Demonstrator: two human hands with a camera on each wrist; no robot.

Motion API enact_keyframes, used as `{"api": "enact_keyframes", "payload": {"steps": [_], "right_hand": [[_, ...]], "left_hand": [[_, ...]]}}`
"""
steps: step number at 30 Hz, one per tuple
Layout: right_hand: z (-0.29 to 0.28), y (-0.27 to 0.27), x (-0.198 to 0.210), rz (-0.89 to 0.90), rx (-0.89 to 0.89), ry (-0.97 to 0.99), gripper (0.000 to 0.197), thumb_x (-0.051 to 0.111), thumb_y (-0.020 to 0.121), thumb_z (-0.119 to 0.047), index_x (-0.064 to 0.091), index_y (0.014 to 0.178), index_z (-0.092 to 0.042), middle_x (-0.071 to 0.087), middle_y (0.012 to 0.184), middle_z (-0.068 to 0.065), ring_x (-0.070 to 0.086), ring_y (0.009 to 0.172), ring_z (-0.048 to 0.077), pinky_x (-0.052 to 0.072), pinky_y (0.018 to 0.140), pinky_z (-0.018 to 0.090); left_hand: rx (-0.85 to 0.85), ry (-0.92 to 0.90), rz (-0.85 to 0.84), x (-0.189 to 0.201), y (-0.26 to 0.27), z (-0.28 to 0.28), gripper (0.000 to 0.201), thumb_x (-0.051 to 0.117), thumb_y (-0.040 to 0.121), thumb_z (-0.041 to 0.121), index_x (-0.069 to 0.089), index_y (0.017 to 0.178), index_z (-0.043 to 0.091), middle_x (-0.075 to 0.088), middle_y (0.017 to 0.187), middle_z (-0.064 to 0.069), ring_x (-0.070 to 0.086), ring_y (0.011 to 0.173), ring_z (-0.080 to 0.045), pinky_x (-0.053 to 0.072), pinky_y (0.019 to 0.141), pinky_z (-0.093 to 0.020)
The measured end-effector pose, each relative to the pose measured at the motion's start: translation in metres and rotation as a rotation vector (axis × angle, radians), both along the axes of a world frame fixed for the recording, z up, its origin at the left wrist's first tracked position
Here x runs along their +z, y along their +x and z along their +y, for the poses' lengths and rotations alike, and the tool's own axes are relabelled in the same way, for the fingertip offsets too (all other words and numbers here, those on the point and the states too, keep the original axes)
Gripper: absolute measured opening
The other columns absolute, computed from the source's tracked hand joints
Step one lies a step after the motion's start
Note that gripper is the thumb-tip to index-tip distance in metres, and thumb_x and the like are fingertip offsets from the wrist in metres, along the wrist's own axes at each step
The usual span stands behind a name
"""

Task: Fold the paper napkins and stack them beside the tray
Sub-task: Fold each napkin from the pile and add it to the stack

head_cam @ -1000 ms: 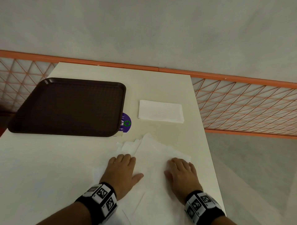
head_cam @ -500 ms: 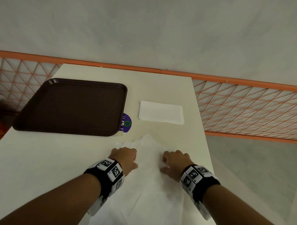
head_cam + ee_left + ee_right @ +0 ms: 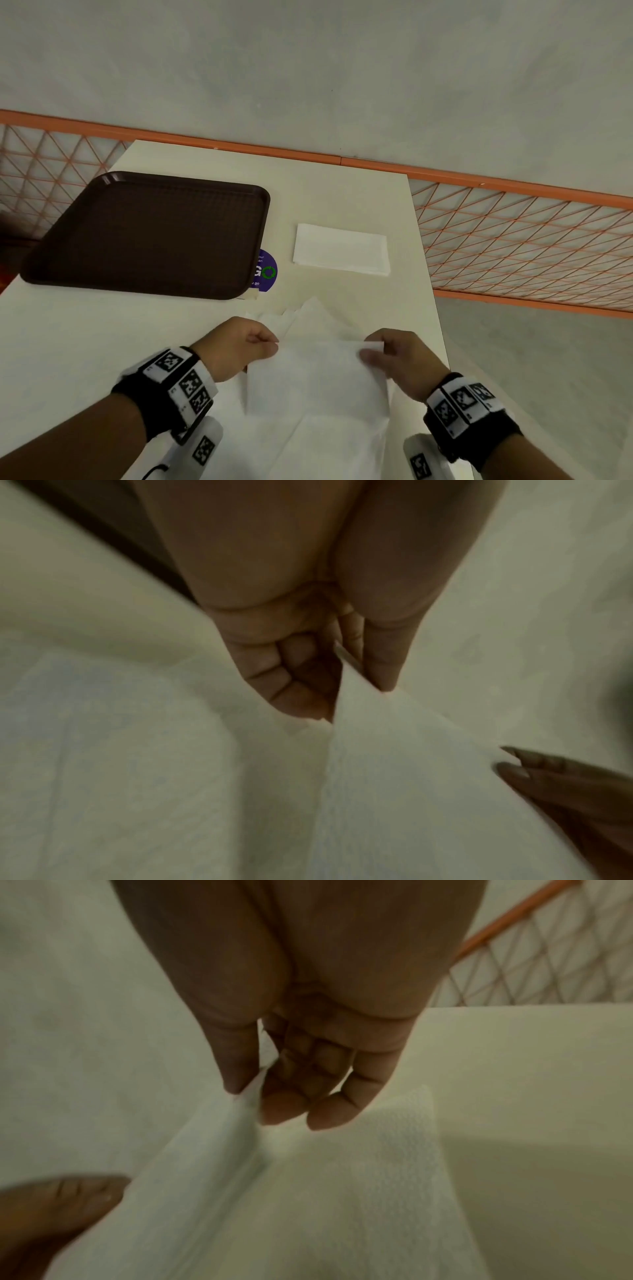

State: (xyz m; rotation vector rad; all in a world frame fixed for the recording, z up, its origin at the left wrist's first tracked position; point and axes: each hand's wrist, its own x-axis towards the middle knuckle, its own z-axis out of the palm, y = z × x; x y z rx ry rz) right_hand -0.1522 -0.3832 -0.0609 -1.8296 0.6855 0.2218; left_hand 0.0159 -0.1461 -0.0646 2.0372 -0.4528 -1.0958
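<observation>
Cream worktop (image 3: 85,342) carries a dark brown plastic tray (image 3: 147,233); beside it a folded white paper napkin stack (image 3: 340,249); left hand (image 3: 236,346) and right hand (image 3: 400,359) each pinch an unfolded white napkin (image 3: 318,377).

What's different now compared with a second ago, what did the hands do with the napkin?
Both hands went from lying flat on the open napkin to pinching its far corners: the left hand holds the left one, the right hand the right one, and that edge is now lifted off the pile. The tray, the folded napkin beside it and the table stayed as they were.
</observation>
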Motion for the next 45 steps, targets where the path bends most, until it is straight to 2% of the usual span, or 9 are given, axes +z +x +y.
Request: {"api": "enact_keyframes", "payload": {"steps": [3,6,11,18,24,34,38,41,45], "right_hand": [[-0.003,0.002,-0.002,-0.077,-0.274,0.207,0.012,0.069,0.088,-0.014,0.07,0.077,-0.01,0.07,0.074,0.005,0.063,0.067,0.019,0.054,0.068,0.039],[-0.005,0.013,-0.003,-0.133,-0.431,0.265,0.019,0.067,0.089,-0.011,0.069,0.07,-0.01,0.068,0.067,0.004,0.06,0.057,0.015,0.048,0.054,0.025],[-0.022,0.037,-0.011,-0.12,-0.565,0.252,0.012,0.069,0.088,-0.015,0.07,0.079,-0.006,0.07,0.069,0.008,0.061,0.057,0.019,0.049,0.056,0.029],[-0.073,0.093,-0.017,0.019,-0.431,-0.305,0.022,0.071,0.083,-0.038,0.07,0.08,-0.016,0.07,0.075,0.002,0.065,0.069,0.023,0.056,0.065,0.033],[-0.108,0.142,-0.018,0.09,-0.372,-0.496,0.025,0.065,0.088,-0.041,0.068,0.096,-0.017,0.067,0.091,0.004,0.06,0.086,0.025,0.045,0.074,0.029],[-0.139,0.189,-0.028,0.206,-0.294,-0.589,0.024,0.064,0.089,-0.039,0.063,0.094,-0.016,0.064,0.093,0.006,0.055,0.078,0.024,0.042,0.07,0.029],[-0.136,0.191,-0.032,0.24,-0.321,-0.556,0.037,0.067,0.086,-0.044,0.059,0.11,-0.017,0.064,0.11,0.008,0.06,0.092,0.028,0.047,0.078,0.033],[-0.13,0.178,-0.03,0.215,-0.335,-0.565,0.054,0.068,0.083,-0.05,0.049,0.124,-0.019,0.061,0.118,0.006,0.06,0.104,0.029,0.047,0.084,0.036],[-0.104,0.142,-0.016,0.18,-0.273,-0.56,0.037,0.067,0.084,-0.048,0.056,0.108,-0.022,0.06,0.085,-0.008,0.059,0.088,0.021,0.048,0.08,0.033]], "left_hand": [[0.187,-0.103,0.162,-0.003,0.002,-0.004,0.012,0.063,0.091,0.013,0.071,0.095,0.006,0.075,0.092,-0.01,0.07,0.09,-0.025,0.057,0.084,-0.04],[0.325,-0.167,0.157,-0.007,0.011,-0.02,0.013,0.063,0.091,0.017,0.071,0.097,0.009,0.074,0.094,-0.009,0.069,0.093,-0.026,0.055,0.087,-0.043],[0.35,-0.206,0.25,-0.016,0.019,-0.046,0.018,0.062,0.092,0.017,0.071,0.101,0.005,0.074,0.097,-0.013,0.07,0.094,-0.031,0.055,0.088,-0.045],[0.266,-0.07,-0.233,-0.014,0.086,-0.1,0.04,0.06,0.092,0.029,0.047,0.063,0.006,0.047,0.061,-0.012,0.045,0.06,-0.02,0.036,0.06,-0.03],[0.201,0.04,-0.528,-0.018,0.129,-0.145,0.046,0.06,0.091,0.03,0.034,0.058,0.012,0.034,0.055,-0.003,0.034,0.054,-0.021,0.027,0.054,-0.032],[0.11,0.277,-0.653,-0.041,0.168,-0.183,0.035,0.057,0.093,0.038,0.052,0.069,0.013,0.057,0.073,-0.006,0.053,0.074,-0.028,0.039,0.061,-0.033],[0.178,0.255,-0.636,-0.037,0.165,-0.184,0.031,0.057,0.092,0.04,0.061,0.111,0.017,0.062,0.112,-0.004,0.059,0.1,-0.026,0.045,0.079,-0.032],[-0.007,0.178,-0.716,-0.016,0.145,-0.178,0.034,0.057,0.092,0.041,0.058,0.117,0.018,0.058,0.115,-0.001,0.057,0.103,-0.022,0.045,0.086,-0.034],[-0.61,0.215,-0.607,0.006,0.09,-0.165,0.027,0.055,0.092,0.039,0.065,0.11,0.021,0.063,0.111,0.0,0.058,0.103,-0.02,0.046,0.089,-0.031]]}}
